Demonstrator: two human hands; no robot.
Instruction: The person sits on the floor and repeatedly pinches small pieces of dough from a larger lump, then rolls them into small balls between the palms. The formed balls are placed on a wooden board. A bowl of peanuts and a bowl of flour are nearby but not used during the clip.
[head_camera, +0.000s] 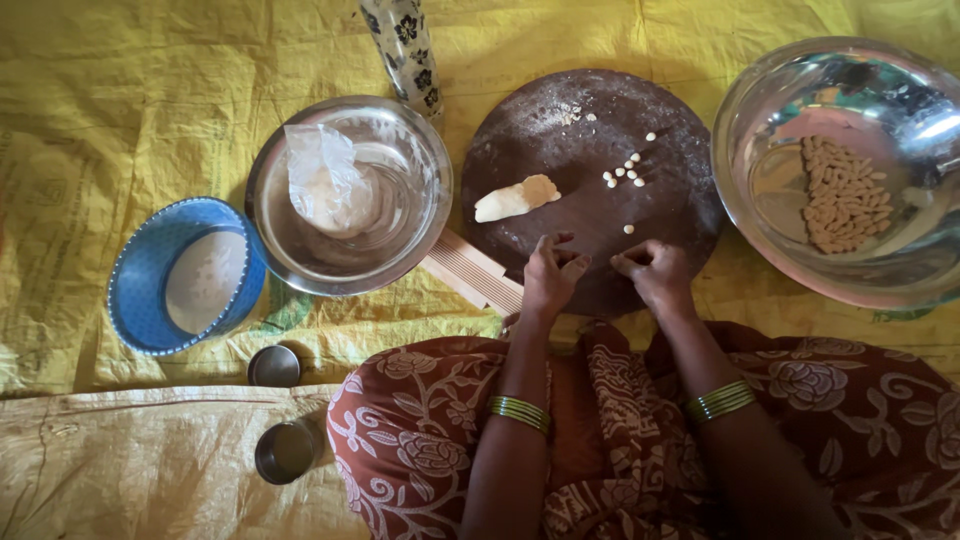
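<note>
Dough log (517, 198) on round board (590, 180), long axis left-right, just beyond left hand (551, 278); right hand (652, 272) farther; both curled, contents indiscernible.

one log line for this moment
left hand: on round board | right hand: on board | dough piece: untouched | pellets: loose

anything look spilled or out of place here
Nothing looks spilled or damaged. A few small dough pellets lie loose on the round board beside a dough lump, apart from the pile in the large steel bowl. The left hand and right hand rest at the board's near edge.
</note>
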